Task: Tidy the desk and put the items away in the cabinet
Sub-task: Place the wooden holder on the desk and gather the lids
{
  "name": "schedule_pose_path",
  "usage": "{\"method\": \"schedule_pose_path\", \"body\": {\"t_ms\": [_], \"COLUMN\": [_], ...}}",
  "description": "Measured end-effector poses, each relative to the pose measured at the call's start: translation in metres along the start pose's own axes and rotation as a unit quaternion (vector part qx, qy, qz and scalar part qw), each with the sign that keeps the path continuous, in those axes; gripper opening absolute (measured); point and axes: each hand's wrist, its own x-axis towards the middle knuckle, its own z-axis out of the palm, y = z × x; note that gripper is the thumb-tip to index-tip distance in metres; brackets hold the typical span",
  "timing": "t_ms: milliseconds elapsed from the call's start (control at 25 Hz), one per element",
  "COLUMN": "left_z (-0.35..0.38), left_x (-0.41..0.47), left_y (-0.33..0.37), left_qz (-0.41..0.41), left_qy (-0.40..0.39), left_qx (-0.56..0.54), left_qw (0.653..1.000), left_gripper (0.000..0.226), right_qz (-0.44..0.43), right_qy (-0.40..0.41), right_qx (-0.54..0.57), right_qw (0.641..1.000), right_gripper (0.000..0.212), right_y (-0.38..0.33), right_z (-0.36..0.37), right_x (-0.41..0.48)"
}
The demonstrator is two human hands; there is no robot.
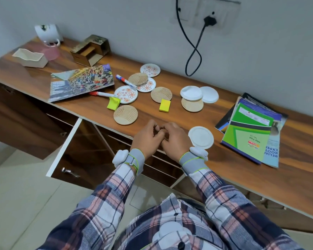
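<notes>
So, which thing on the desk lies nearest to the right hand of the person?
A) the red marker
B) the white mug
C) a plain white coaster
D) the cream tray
C: a plain white coaster lies just beside the right hand; the other three are much farther away.

light: even, bright; glare: faint on desk (20,73); edges: bowed; shirt (116,213): perhaps blurred

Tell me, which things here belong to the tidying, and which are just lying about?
To tidy: wooden coasters, flowered coasters, white coasters, markers, sticky notes, booklets, magazine, into the open cabinet.
Just there: plug, black cable, wall socket.
</notes>
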Motion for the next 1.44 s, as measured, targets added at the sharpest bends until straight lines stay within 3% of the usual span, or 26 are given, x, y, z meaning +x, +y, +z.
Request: {"method": "schedule_pose_path", "body": {"t_ms": [360,560,840,1200,1440], "left_z": [-0.012,-0.026,-0.062,-0.115,-0.102], "left_x": [0.079,0.097,0.124,0.161,0.144], "left_y": [0.017,0.013,-0.017,-0.063,-0.056], "left_qz": [-0.033,-0.066,-0.102,-0.068,-0.088], "left_qy": [0.027,0.054,0.103,0.078,0.127], "left_qx": [0.021,0.023,0.022,-0.033,-0.071], "left_qw": [0.999,0.996,0.989,0.994,0.985], "left_gripper": [0.016,0.027,0.017,0.018,0.018], "right_qz": [-0.027,-0.048,-0.068,-0.053,-0.076], "right_qy": [-0.019,-0.030,-0.070,-0.075,-0.090], "right_qx": [0.032,0.069,0.112,0.096,0.103], "right_qw": [0.999,0.996,0.989,0.991,0.988], "right_gripper": [0.037,0.031,0.028,0.022,0.017], "right_y": [0.007,-0.001,-0.039,-0.088,-0.086], "right_z": [-0.011,0.001,0.023,0.052,0.048], "right_x": [0.091,0.122,0.164,0.205,0.200]}}
